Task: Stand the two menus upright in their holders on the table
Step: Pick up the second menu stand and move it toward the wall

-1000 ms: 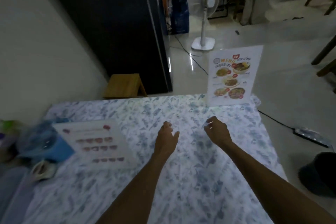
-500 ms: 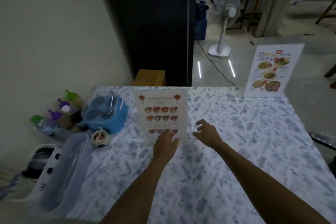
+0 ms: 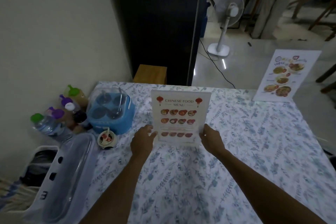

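1. Broadly, the table under a white cloth printed with blue-grey leaves [image 3: 236, 151] carries everything; its left edge sits against a pale wall.
2. Along that left edge, near the front, lies a long clear plastic lidded box [image 3: 67, 178]; what it holds cannot be made out.
3. Roughly mid-table, toward the far edge, stands the white card headed "CHINESE FOOD MENU" [image 3: 180, 116], upright in a clear holder, with a red lantern printed on each side of the heading and three rows of four small dish photographs below.
4. At the far right corner stands the second white menu card with large dish photographs [image 3: 285, 76], also upright; its coloured heading is too small to read.
5. Left of the Chinese menu sits a blue square condiment caddy with a clear lid [image 3: 111, 112], showing four round pots with spoon handles inside.
6. Against the wall at the left edge cluster the sauce and water bottles with green, purple and white caps [image 3: 60, 114]; their labels are unreadable.
7. The left hand [image 3: 142, 140] grips the Chinese menu's lower left edge; the right hand [image 3: 211, 137] grips its lower right edge, so the hands are apart with the card between them.
8. Just in front of the caddy is a small round white cup with red contents [image 3: 107, 138] and a stick standing in it.
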Action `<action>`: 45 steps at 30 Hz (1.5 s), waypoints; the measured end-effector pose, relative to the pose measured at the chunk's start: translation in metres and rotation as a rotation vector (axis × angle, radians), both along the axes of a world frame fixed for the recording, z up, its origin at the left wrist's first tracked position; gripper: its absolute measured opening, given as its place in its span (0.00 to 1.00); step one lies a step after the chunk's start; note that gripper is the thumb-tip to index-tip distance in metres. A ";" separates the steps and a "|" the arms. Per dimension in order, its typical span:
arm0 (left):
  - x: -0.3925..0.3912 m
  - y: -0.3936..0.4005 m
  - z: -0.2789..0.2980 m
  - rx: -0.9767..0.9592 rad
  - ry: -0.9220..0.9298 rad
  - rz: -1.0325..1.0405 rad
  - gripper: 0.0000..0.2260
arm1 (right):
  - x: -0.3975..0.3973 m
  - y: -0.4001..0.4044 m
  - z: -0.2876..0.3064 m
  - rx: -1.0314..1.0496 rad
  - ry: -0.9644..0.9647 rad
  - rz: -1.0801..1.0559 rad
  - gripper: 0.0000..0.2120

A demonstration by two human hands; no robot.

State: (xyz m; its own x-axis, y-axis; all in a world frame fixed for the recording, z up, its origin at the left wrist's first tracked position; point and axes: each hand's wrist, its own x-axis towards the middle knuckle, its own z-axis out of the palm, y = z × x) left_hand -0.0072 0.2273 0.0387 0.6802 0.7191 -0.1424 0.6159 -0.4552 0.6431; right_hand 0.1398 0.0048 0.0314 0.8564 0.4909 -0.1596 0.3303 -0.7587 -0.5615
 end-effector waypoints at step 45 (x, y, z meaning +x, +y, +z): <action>0.124 0.464 0.040 0.259 0.286 0.198 0.08 | 0.117 0.519 -0.010 0.201 0.136 0.083 0.03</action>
